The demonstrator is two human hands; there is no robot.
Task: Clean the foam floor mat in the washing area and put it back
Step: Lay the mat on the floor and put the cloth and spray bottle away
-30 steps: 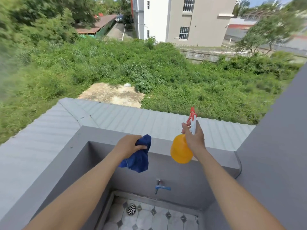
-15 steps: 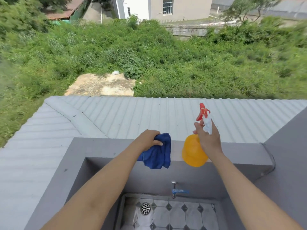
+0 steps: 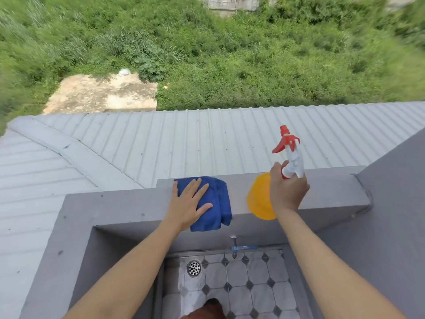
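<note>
Down at the bottom edge, a brown shape (image 3: 204, 309) shows over the tiled floor (image 3: 257, 293) of the washing area; what it is cannot be told. A round metal drain (image 3: 194, 268) sits in the tiles, and a tap with a blue handle (image 3: 241, 247) sticks out of the grey wall above it. The foam floor mat is nowhere in view.

Both bare forearms reach forward to the grey ledge (image 3: 333, 192) that tops that wall. The left hand (image 3: 188, 203) lies flat with fingers spread wide on a blue cloth (image 3: 218, 201), which is now laid across the ledge with its near edge hanging over the inner side; half a second ago the hand gripped the cloth bunched up and held it just in front of the ledge. The right hand (image 3: 288, 189) is closed round the neck of a spray bottle (image 3: 262, 199), orange in the body with a red and white trigger head pointing up, as it was before. The bottle's body now overlaps the ledge, near the cloth but apart from it; whether it rests on the ledge cannot be told.

Beyond the ledge runs a pale ribbed metal roof (image 3: 184, 139). Past that lie a bare sandy patch (image 3: 103, 93) and thick green growth (image 3: 253, 54). The camera has tipped downward, so the buildings seen earlier are out of view.
</note>
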